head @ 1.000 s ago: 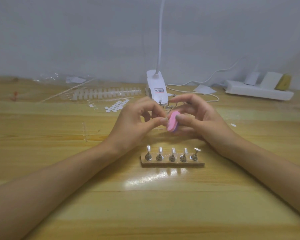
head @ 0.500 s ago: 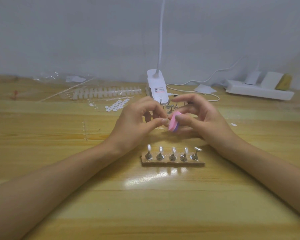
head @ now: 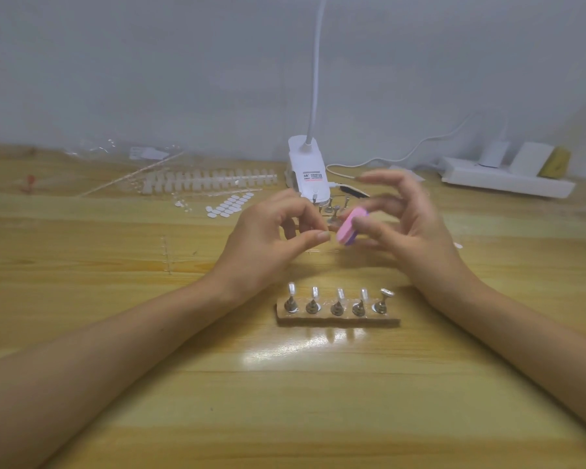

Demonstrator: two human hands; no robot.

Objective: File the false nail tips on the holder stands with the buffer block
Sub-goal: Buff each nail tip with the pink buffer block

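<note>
Buffer block [head: 349, 228], pink, pinched between thumb and one finger of right hand [head: 413, 231]; other fingers spread and raised. Block held above table [head: 82, 248], at 12 o'clock of holder stands [head: 337, 308], five in a row. Left hand [head: 264, 245] at 9 o'clock of block, thumb and forefinger tips closed together; contents too small to tell. Clear nail tips [head: 340, 294] on four stands

Holder stands [head: 337, 304] sit on the table [head: 285, 401], before the lamp base [head: 308, 172].
</note>
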